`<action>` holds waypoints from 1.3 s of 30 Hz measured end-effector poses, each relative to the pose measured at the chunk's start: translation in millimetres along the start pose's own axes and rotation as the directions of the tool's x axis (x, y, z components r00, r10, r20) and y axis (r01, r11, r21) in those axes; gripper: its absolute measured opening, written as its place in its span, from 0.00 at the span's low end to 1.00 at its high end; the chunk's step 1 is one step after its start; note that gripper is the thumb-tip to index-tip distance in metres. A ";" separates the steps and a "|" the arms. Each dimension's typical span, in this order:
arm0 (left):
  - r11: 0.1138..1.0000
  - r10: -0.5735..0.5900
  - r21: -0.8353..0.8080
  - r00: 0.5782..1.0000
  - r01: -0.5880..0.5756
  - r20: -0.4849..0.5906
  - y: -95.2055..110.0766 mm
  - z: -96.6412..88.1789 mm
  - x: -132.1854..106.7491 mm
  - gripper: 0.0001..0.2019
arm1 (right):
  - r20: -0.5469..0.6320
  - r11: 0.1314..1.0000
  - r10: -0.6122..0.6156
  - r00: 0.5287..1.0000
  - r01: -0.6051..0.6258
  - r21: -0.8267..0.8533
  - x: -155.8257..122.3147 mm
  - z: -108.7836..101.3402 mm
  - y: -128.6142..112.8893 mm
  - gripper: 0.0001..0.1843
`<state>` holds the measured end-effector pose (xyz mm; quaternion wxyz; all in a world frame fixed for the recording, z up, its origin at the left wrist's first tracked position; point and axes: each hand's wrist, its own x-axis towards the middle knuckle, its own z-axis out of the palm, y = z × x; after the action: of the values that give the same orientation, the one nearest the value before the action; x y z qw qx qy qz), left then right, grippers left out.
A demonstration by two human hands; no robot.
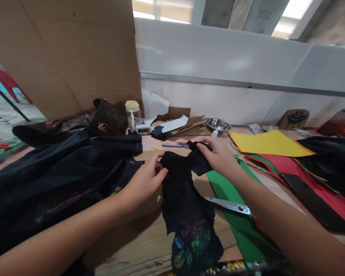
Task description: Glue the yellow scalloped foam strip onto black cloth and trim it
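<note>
A piece of black fabric (179, 191) with shiny coloured glitter spots near its lower end hangs between my hands above the cardboard. My left hand (149, 176) pinches its upper left edge between thumb and fingers. At its upper right, my right hand (214, 153) grips a bunched corner. Scissors (231, 205) with silver blades lie to the right of the fabric, their red handles partly behind my right forearm. On the left, a larger heap of black fabric (74, 180) with similar glitter spots spreads over the table.
Behind my hands stand a clear jar (132, 115) with a cream lid and a metal bowl (218, 125). To the right lie a yellow sheet (270, 143), a green sheet (227, 191), red sheets (299, 172) and a dark phone-like slab (316, 203). A brown handbag (107, 119) sits at the back left.
</note>
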<state>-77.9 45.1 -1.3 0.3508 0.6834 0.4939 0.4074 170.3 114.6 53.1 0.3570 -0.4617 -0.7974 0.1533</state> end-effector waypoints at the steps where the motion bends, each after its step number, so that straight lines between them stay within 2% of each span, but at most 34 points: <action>1: 1.000 0.007 0.027 1.000 -0.007 -0.008 -2.6 -0.2 2.4 0.21 | -0.005 1.000 0.010 1.000 -0.010 -0.009 3.3 2.7 2.3 0.10; 6: 0.978 0.025 0.207 0.997 -0.010 -0.066 -19.8 -2.5 18.6 0.24 | -0.009 0.997 0.068 0.998 -0.069 -0.039 25.2 34.7 22.9 0.07; 10: 0.936 0.032 0.353 0.995 0.005 -0.100 -33.6 -2.2 28.2 0.25 | 0.017 0.992 0.111 0.994 -0.110 -0.060 38.1 56.4 41.5 0.09; 17: 0.874 0.082 0.485 0.990 -0.018 -0.112 -26.0 -5.9 33.0 0.24 | 0.026 0.990 0.116 0.993 -0.113 -0.090 45.1 51.8 50.6 0.11; 22: 0.797 0.113 0.603 0.991 -0.049 -0.069 -40.6 -5.1 50.6 0.26 | 0.039 0.982 0.135 0.990 -0.129 -0.138 50.8 68.1 68.0 0.12; 24: 0.752 0.136 0.656 0.989 -0.060 -0.066 -42.8 -7.6 52.5 0.28 | 0.047 0.983 0.107 0.993 -0.099 -0.156 48.3 66.1 69.9 0.16; 26: 0.705 0.171 0.705 0.983 -0.077 -0.063 -35.8 -10.5 44.6 0.27 | 0.062 0.986 0.027 0.998 -0.016 -0.168 40.0 57.2 62.8 0.19; 28: 0.663 0.207 0.736 0.978 -0.139 -0.002 -22.2 -9.3 25.1 0.20 | 0.145 0.980 -0.106 0.984 0.128 -0.152 26.3 48.3 47.7 0.15; 29: 0.645 0.221 0.737 0.972 -0.202 0.074 -15.3 -6.0 12.1 0.15 | 0.230 0.969 -0.185 0.955 0.217 -0.121 18.3 46.4 39.0 0.13; 31: 0.616 0.239 0.715 0.943 -0.332 0.232 -6.0 5.5 -16.0 0.10 | 0.415 0.930 -0.324 0.850 0.366 -0.024 4.1 50.1 24.3 0.13; 33: 0.498 0.287 0.751 0.899 -0.434 0.330 -5.7 19.5 -39.3 0.21 | 0.541 0.900 -0.391 0.745 0.432 0.055 -3.3 62.5 18.8 0.16; 34: 0.468 0.292 0.760 0.891 -0.450 0.348 -8.2 25.3 -47.4 0.27 | 0.579 0.895 -0.397 0.712 0.440 0.072 -3.2 70.4 20.3 0.19; 36: 0.463 0.238 0.767 0.896 -0.445 0.375 -14.9 32.0 -55.3 0.33 | 0.617 0.904 -0.368 0.695 0.423 0.062 4.6 85.9 30.5 0.25; 39: 0.527 0.117 0.746 0.904 -0.408 0.412 -19.5 30.4 -54.2 0.34 | 0.594 0.935 -0.273 0.756 0.353 -0.019 28.5 99.7 52.2 0.29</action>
<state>-67.8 -4.2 -42.7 0.0013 0.8888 0.4531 0.0679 123.0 174.7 -34.3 0.0852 -0.2744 -0.9421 0.1730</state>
